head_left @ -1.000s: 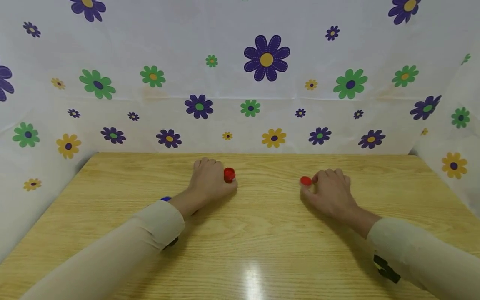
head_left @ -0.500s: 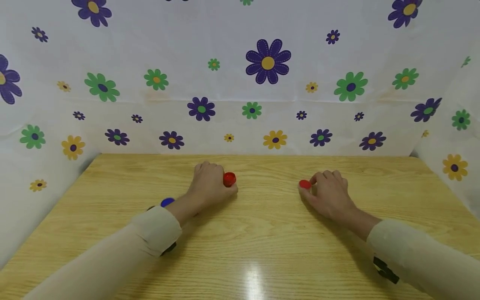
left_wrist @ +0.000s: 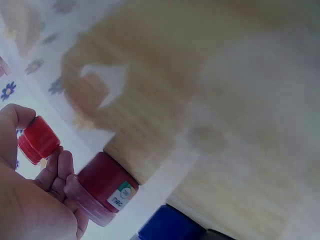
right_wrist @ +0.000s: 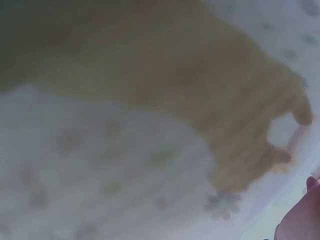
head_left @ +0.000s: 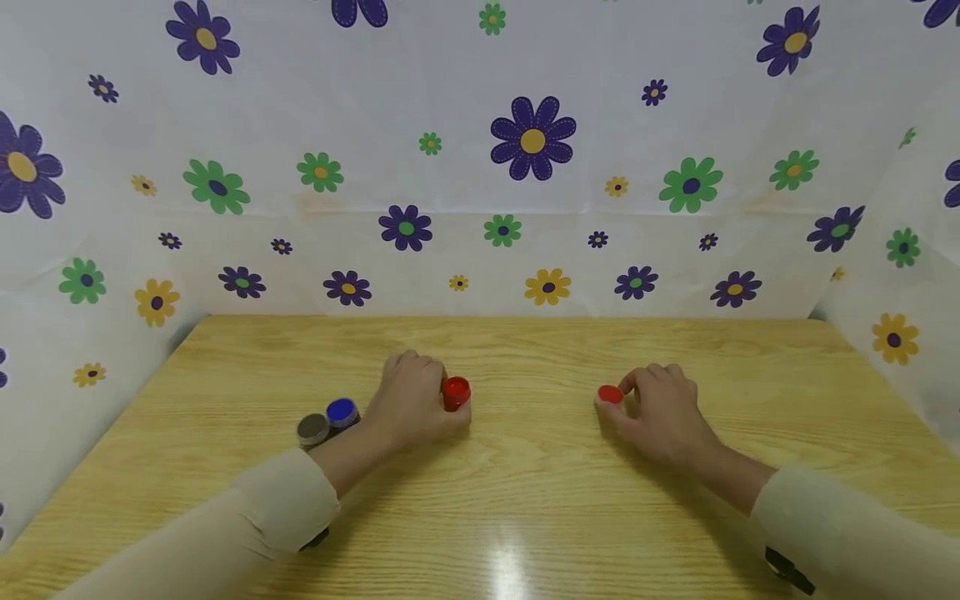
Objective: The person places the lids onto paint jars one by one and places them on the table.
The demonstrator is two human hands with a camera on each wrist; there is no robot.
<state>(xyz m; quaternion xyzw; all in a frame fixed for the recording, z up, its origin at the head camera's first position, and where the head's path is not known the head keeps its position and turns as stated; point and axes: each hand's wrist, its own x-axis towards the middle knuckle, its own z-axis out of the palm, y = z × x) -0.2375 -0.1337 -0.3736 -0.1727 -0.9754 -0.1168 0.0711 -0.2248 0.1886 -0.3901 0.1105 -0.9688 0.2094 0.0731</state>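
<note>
My left hand (head_left: pixel 412 396) pinches a small red paint jar (head_left: pixel 457 393) between thumb and fingers. Its top is off, and the red inside faces up. In the left wrist view this red jar sits between the thumb and fingertips, while a labelled dark red jar (left_wrist: pixel 107 182) stands close by the other fingers. Across a gap on the table, my right hand (head_left: pixel 663 412) holds a flat red lid (head_left: pixel 610 395) by its edge with thumb and forefinger. Only a corner of the right hand (right_wrist: pixel 302 217) shows in the right wrist view, so its grip is hidden there.
Behind my left wrist, a jar with a blue lid (head_left: pixel 342 411) stands beside one with a dark grey lid (head_left: pixel 312 428). The wooden table (head_left: pixel 517 475) ends at a flower-print cloth (head_left: pixel 450 183). Both wrist views are largely blurred.
The head view has tilted up, so table and hands appear lower. The blue-lidded and grey-lidded jars have come out from behind my left sleeve. Both hands keep their hold on jar and lid.
</note>
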